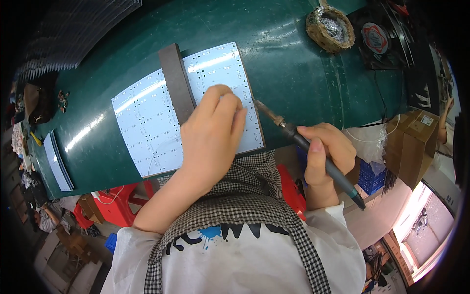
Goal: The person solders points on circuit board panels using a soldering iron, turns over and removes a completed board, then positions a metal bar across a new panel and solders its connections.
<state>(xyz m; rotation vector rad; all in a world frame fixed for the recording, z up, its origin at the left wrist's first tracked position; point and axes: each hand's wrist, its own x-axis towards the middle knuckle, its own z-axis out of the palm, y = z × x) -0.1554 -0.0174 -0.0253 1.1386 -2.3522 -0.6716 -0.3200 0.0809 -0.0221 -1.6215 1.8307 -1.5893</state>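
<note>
A white circuit panel point(147, 117) with rows of small dots lies on the green table point(293, 63). A dark flat bar point(176, 81) rests across it. My left hand point(213, 130) lies on the panel's right part, fingers together, pressing down near the right edge. My right hand point(325, 149) grips the dark handle of a soldering iron point(313, 149); its metal tip reaches the panel's right edge, just beside my left fingertips. Whether my left fingers pinch solder wire is hidden.
A round holder with metallic wool point(330, 27) sits at the back right, a small black fan point(377, 36) beside it. A stack of grey panels point(58, 161) lies at the left edge. Cardboard boxes point(411, 142), a blue crate point(369, 179) and red stools point(117, 203) stand below the table.
</note>
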